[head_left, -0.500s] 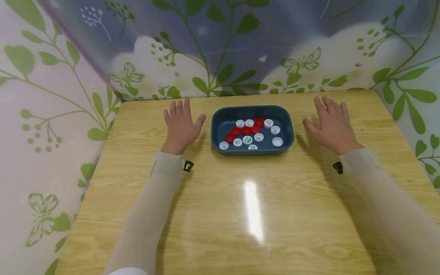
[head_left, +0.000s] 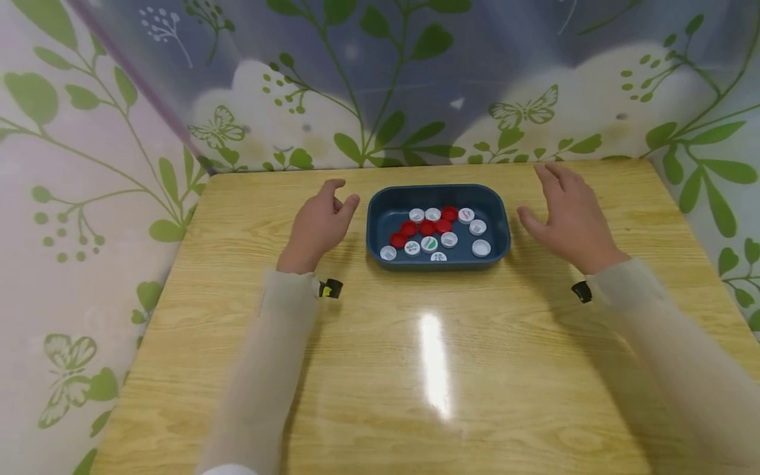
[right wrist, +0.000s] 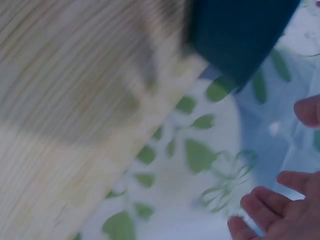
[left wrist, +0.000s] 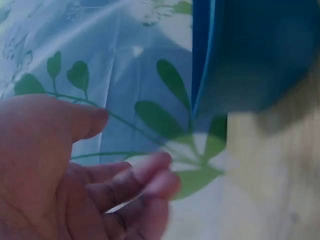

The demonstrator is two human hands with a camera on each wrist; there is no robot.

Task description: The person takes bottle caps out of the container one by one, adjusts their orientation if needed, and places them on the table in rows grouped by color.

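Note:
A dark blue tray (head_left: 380, 227) with rounded corners stands toward the back of the table. Several red bottle caps (head_left: 427, 227) and several white bottle caps (head_left: 481, 248) lie inside it, some white ones printed. Just left of the tray hovers my left hand (head_left: 317, 224), its fingers loosely bent and holding nothing. My right hand (head_left: 570, 218) is to the right of the tray, apart from it, with the thumb spread from the fingers and nothing held. Each wrist view shows the tray's outer wall (left wrist: 250, 60) close by and bare fingers (right wrist: 265, 205).
The wooden table (head_left: 356, 369) meets a wall covering (head_left: 415, 79) with leaves and butterflies right behind the tray. A similar patterned covering (head_left: 107, 264) runs along the left side. Light glares on the tabletop in front of the tray.
My left hand has turned and its fingers have bent from a straight, spread pose, moving slightly right toward the tray. The right hand has shifted slightly toward the tray. The caps stay put.

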